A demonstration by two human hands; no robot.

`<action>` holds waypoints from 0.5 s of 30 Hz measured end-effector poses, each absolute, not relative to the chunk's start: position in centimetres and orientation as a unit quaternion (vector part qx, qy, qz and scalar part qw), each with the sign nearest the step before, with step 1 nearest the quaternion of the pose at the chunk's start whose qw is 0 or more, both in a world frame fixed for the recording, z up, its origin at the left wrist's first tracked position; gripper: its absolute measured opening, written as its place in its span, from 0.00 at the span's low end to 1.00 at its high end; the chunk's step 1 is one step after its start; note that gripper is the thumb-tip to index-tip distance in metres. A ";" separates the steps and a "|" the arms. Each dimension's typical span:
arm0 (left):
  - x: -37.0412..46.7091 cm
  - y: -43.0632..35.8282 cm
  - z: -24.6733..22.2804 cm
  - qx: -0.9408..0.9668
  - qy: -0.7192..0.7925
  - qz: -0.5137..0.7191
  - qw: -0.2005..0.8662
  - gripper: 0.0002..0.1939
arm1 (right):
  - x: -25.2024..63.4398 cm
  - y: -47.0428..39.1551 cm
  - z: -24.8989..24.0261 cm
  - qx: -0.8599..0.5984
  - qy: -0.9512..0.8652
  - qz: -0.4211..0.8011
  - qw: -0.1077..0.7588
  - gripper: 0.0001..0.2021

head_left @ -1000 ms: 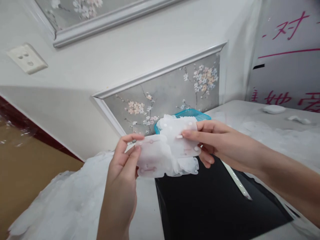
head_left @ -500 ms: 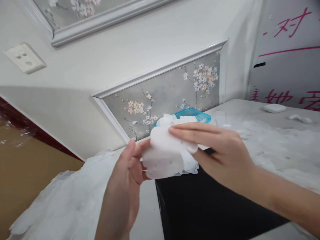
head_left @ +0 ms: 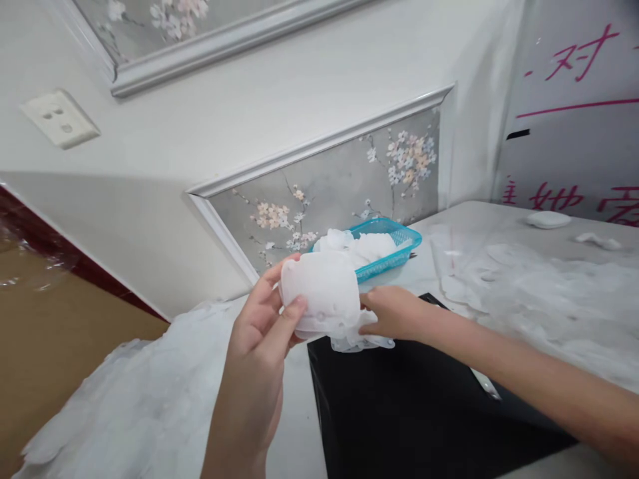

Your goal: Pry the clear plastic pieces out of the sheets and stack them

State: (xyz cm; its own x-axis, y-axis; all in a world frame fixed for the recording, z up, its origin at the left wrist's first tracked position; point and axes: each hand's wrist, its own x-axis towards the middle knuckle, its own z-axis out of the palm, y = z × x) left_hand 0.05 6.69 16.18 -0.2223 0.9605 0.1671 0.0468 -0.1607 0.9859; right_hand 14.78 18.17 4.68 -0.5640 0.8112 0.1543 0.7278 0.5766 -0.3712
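My left hand [head_left: 269, 326] grips a small stack of thin, translucent white plastic sheets [head_left: 322, 286] with rounded corners, its thumb lying across their face. Beyond and to the right, my right hand [head_left: 392, 313] is bent down at a loose pile of similar white pieces [head_left: 367, 339] on a black surface [head_left: 399, 399]. The fingers there are curled, with the tips partly hidden behind the stack and the pile, so what they pinch is unclear. Behind both hands stands a blue plastic basket [head_left: 387, 266] holding more white pieces [head_left: 374, 246].
Many translucent white sheets are heaped on the left [head_left: 140, 399] and spread over the white table [head_left: 479, 216] on the right. A slim metallic-looking tool [head_left: 484, 384] lies on the black surface under my right forearm. A white case [head_left: 548, 219] sits at the back right.
My right hand has left the stack's face and moved down to the pile on the black surface. The left hand's thumb now presses on the stack, which is held more upright.
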 end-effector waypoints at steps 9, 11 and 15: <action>0.7 6.5 16.2 0.465 0.499 0.617 0.393 0.27 | 14.7 17.2 4.1 -0.437 -0.886 0.113 0.107 0.11; 0.8 6.5 16.1 0.463 0.497 0.619 0.394 0.26 | 15.2 17.2 4.3 -0.435 -0.886 0.119 0.108 0.13; 0.6 6.6 16.0 0.463 0.501 0.617 0.392 0.24 | 15.7 17.8 4.5 -0.456 -0.867 0.146 0.138 0.07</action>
